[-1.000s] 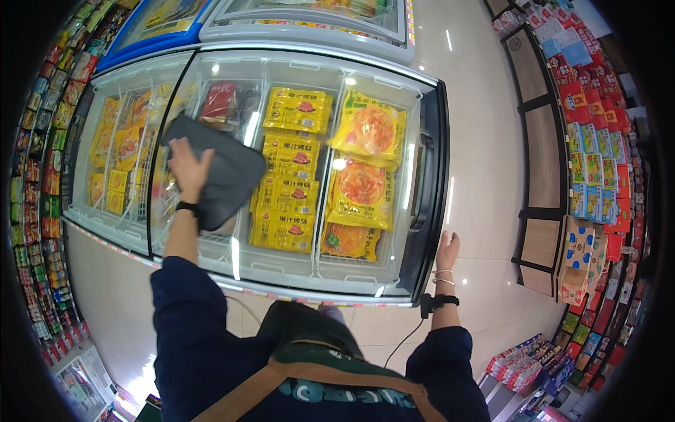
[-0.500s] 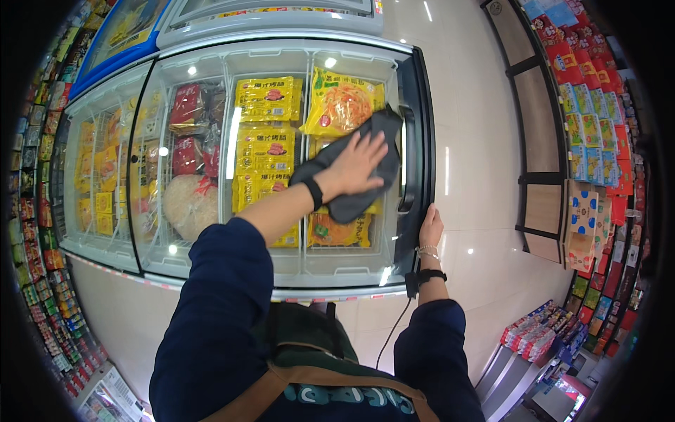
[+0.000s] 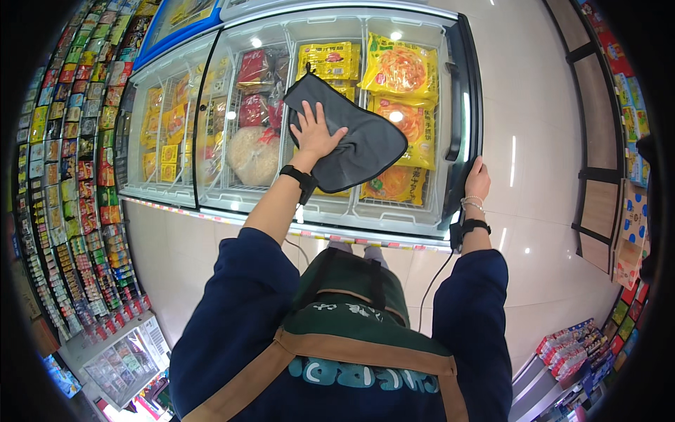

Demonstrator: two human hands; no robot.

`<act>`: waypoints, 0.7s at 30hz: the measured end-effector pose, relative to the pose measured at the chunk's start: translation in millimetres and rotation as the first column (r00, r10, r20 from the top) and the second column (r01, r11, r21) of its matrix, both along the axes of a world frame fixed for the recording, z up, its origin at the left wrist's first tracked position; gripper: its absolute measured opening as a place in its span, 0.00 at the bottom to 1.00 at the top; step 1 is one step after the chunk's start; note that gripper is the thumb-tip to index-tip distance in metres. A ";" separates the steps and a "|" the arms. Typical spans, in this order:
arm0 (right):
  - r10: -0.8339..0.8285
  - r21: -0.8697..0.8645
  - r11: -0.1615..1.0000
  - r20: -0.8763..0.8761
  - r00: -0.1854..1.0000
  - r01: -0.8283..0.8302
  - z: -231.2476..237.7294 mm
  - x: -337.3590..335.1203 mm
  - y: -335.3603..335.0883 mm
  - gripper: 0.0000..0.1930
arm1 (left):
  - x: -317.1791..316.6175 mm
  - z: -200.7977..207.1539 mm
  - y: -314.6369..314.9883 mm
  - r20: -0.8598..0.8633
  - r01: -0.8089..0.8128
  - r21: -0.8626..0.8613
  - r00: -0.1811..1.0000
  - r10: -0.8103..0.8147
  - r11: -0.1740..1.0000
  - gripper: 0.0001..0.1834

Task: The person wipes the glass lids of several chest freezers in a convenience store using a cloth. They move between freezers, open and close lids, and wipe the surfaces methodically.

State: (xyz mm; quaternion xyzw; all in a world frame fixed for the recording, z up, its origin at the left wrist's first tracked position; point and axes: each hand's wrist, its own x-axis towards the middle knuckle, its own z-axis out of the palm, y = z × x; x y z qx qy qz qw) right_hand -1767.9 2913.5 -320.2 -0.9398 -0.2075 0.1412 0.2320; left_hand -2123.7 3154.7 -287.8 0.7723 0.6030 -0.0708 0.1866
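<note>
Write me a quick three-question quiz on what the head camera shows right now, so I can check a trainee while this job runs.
1. Which hand is at the black right edge of the freezer?
2. True or false: the dark grey cloth is bundled up inside a closed fist.
3. In the picture, the pale round pack lies: A, right of the cloth; B, left of the cloth; C, under the cloth.

Key: 1, the right hand. 2, false: it is spread out, with the left hand on it, fingers apart. 3, B.
</note>
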 end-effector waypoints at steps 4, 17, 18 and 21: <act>0.028 -0.014 0.999 -0.041 0.999 -0.029 -8.4 6.8 -1.5 0.34 | -1.5 16.1 4.4 0.122 -0.056 -0.178 0.989 0.079 0.982 0.56; 0.793 0.768 0.452 -0.113 0.599 -0.453 121.2 -241.7 37.4 0.11 | 10.1 18.8 -47.6 0.121 -0.174 0.072 0.979 0.164 0.982 0.41; 0.848 0.744 0.385 -0.051 0.528 -0.547 134.7 -256.5 41.1 0.12 | 16.1 26.2 -58.1 0.110 -0.076 0.193 0.992 0.055 0.978 0.39; 0.901 0.642 0.125 0.246 0.357 -0.757 167.0 -275.5 45.6 0.13 | 27.9 42.3 -96.6 0.126 0.217 0.396 0.950 -0.287 0.892 0.34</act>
